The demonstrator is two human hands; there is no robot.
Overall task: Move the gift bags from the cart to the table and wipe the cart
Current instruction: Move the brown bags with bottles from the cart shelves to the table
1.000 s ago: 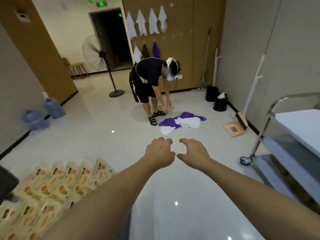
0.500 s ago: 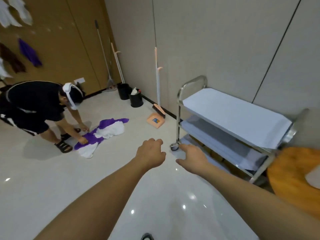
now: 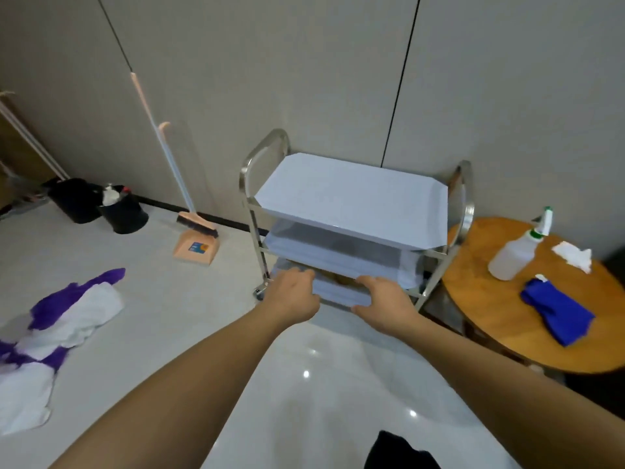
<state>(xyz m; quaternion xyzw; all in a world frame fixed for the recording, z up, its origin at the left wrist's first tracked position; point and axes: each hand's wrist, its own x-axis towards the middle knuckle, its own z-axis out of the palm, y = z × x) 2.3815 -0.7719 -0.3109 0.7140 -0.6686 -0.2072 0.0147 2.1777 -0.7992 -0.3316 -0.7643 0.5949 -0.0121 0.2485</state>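
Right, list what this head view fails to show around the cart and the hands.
- Bottom shelf of the cart: the upper shelves and both hands cover it; only a blurred brownish patch shows, not identifiable.
- Left hand and right hand: fingertips hidden under the shelf edge, so grip unclear.
- Round table: far side cut off by the right edge.
- Spray bottle: any label too small to read.

— What's in front of me?
— The cart (image 3: 351,201): steel frame, three shelves lined pale blue, standing against the wall.
— And the table (image 3: 480,319)?
— Round, wooden — just beside the cart, on my right.
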